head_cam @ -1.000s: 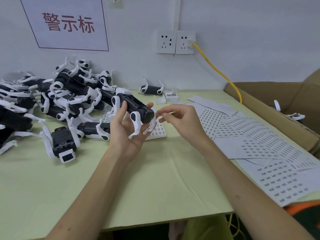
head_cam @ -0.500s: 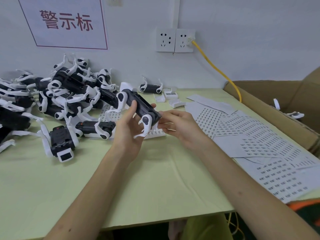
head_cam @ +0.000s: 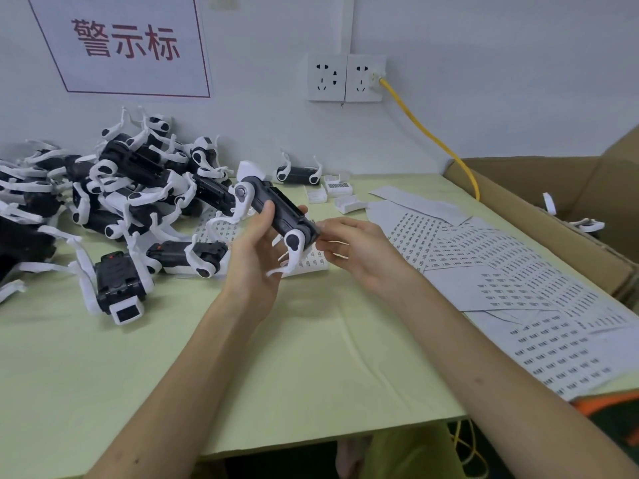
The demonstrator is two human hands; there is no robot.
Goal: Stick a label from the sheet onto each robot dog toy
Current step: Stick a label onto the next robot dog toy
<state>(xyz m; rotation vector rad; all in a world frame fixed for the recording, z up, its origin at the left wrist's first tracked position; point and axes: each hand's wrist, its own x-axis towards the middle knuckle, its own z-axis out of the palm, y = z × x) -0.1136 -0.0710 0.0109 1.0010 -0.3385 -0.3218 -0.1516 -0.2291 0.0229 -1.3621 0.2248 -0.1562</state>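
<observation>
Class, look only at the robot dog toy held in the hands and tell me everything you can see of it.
The held robot dog toy has a long black body with white, thin, curved legs on round joints, all looking like plastic. It is lifted off the table, tilted, its far end higher. The left hand grips its middle from below, thumb across the body. The right hand meets its near end with its fingertips; whether they carry a label cannot be seen.

The wall sign (head_cam: 121, 46) reads "警示标" in red; print on the label sheets (head_cam: 539, 295) is too small to read.
</observation>
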